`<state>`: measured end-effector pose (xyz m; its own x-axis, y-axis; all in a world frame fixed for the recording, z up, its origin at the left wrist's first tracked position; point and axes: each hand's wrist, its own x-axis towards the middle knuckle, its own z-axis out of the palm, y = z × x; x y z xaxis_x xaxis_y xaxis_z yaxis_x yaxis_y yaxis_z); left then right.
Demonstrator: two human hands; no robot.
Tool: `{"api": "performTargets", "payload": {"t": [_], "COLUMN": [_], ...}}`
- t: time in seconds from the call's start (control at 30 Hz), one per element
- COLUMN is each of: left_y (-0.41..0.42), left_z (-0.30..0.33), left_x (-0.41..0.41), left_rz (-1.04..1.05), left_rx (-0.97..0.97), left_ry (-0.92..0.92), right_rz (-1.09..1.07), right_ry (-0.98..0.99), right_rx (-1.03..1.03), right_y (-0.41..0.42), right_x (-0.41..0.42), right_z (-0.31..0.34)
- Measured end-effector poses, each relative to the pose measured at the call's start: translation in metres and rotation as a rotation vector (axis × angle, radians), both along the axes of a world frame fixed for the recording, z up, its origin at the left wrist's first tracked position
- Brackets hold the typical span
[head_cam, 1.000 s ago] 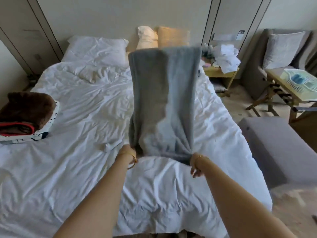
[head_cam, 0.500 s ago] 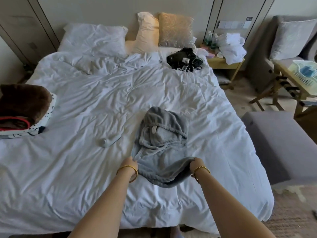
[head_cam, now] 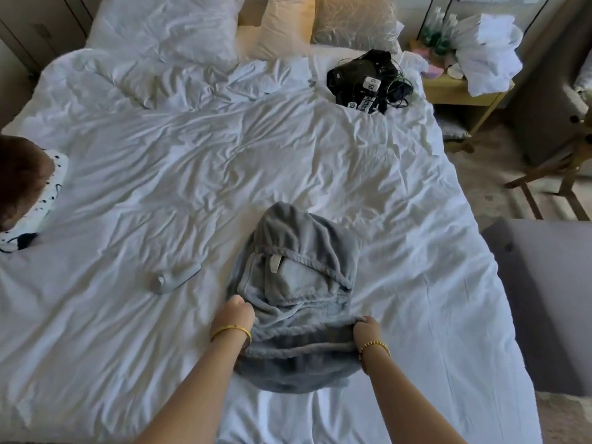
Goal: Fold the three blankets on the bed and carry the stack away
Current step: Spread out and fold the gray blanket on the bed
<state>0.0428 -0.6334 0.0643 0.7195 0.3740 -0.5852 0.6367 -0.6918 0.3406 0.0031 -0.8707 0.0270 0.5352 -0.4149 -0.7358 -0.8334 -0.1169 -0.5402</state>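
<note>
Both grips closed on grey blanket [head_cam: 298, 283]: left hand [head_cam: 235, 315], right hand [head_cam: 366, 331]. Beyond my grips it lies bunched; risk: folding now traps creases, lopsided stack

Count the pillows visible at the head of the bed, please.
3: a white pillow at the left, a cream pillow in the middle, a tan patterned pillow at the right. Others may be hidden.

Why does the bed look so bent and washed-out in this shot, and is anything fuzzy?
Head view: the wide-angle lens bows the bed outward; bright light from the right bleaches the sheet, leaving soft shadows in its creases; the edges smear, blurring the brown blanket at left; the grey blanket and both hands, left hand and right hand, stay fairly sharp.
</note>
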Motion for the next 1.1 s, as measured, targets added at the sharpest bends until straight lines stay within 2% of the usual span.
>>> {"api": "performTargets", "payload": {"t": [0.13, 0.23, 0.37, 0.47, 0.53, 0.67, 0.73, 0.8, 0.9, 1.0, 1.1], "left_y": [-0.006, 0.001, 0.013, 0.016, 0.019, 0.032, 0.032, 0.030, 0.029, 0.030, 0.024], "left_z": [-0.038, -0.066, -0.106, -0.128, -0.135, -0.135, -0.135, -0.141, -0.149, -0.144, -0.109], "left_x": [0.030, 0.052, 0.079, 0.091, 0.095, 0.103, 0.109, 0.114, 0.118, 0.121, 0.145], "left_rz": [-0.111, -0.028, 0.094, 0.089, 0.056, 0.330, 0.387, 0.346, 0.315, 0.034, 0.000], "left_rx": [0.063, 0.037, -0.093, -0.199, -0.140, 0.048, 0.072, 0.007, -0.202, -0.180, -0.214], "left_ry": [0.085, 0.104, 0.093, 0.125, 0.092, -0.107, -0.075, 0.020, 0.138, 0.327, 0.230], "right_rz": [0.118, 0.120, 0.108, 0.073, 0.041, 0.048, 0.021, -0.018, 0.017, 0.090, 0.130], "right_ry": [0.120, 0.176, 0.193, 0.168, 0.190, 0.211, 0.180, 0.184, 0.233, 0.236, 0.090], "right_rx": [-0.086, -0.133, -0.143, -0.107, -0.088, -0.099, -0.106, -0.115, -0.116, -0.110, -0.081], "right_y": [-0.006, -0.005, -0.003, -0.002, 0.001, 0.010, 0.015, 0.018, 0.020, 0.023, 0.030], "right_x": [0.026, 0.040, 0.061, 0.071, 0.072, 0.070, 0.072, 0.074, 0.077, 0.085, 0.119], "right_z": [-0.037, -0.061, -0.096, -0.117, -0.122, -0.123, -0.124, -0.126, -0.125, -0.112, -0.079]}}
